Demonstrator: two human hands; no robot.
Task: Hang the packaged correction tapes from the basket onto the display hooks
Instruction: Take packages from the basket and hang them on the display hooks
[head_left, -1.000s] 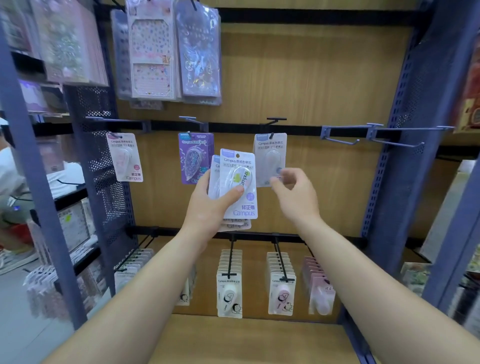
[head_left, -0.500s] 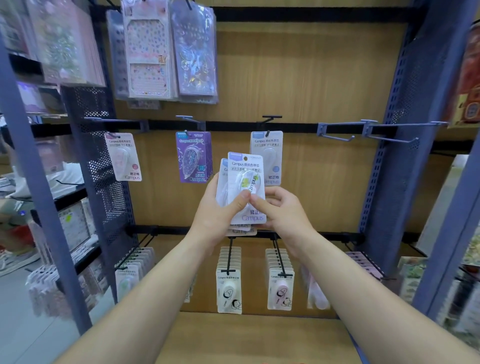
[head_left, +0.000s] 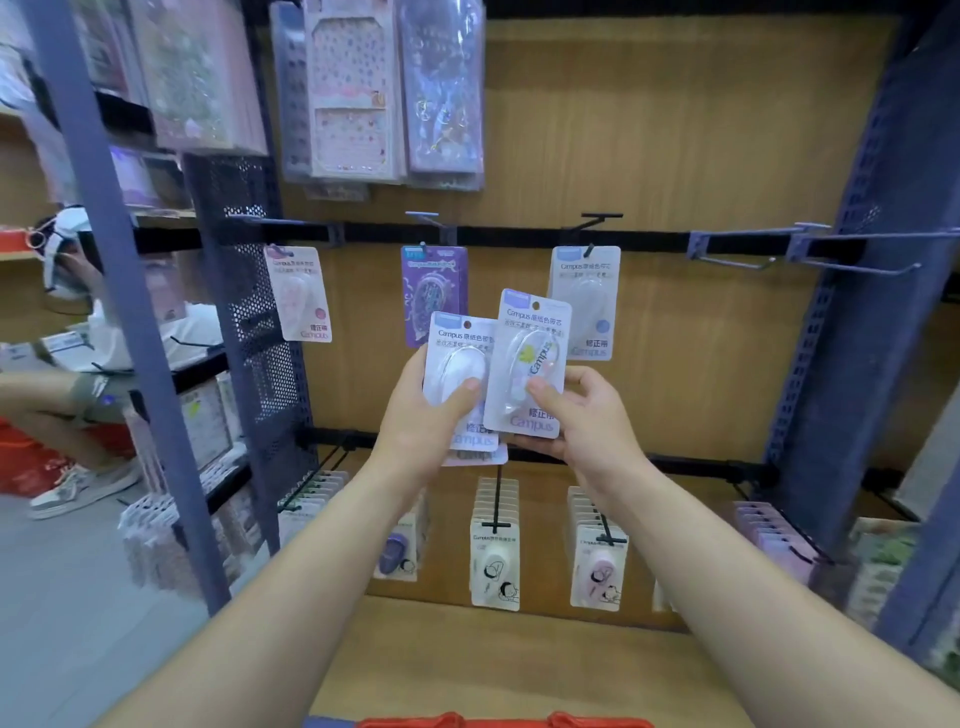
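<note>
My left hand (head_left: 421, 421) grips a small stack of packaged correction tapes (head_left: 457, 364), thumb on the front blister. My right hand (head_left: 587, 421) pinches one green-marked correction tape pack (head_left: 530, 364), held just right of the stack and in front of it. Three packs hang on the middle hook row: a pink one (head_left: 298, 293), a purple one (head_left: 434, 275) and a blue one (head_left: 587, 296). Two empty hooks (head_left: 810, 254) stick out at the right. The red basket rim (head_left: 498, 721) shows at the bottom edge.
Sticker sheets (head_left: 353, 88) hang above. A lower hook row holds several rows of correction tapes (head_left: 496, 551). Blue perforated uprights (head_left: 841, 322) frame the bay. A person (head_left: 78, 374) crouches at the left by another shelf.
My right hand came down from the hung blue pack, took the front green pack off the stack and drew it to the right. The view shifted left slightly.
</note>
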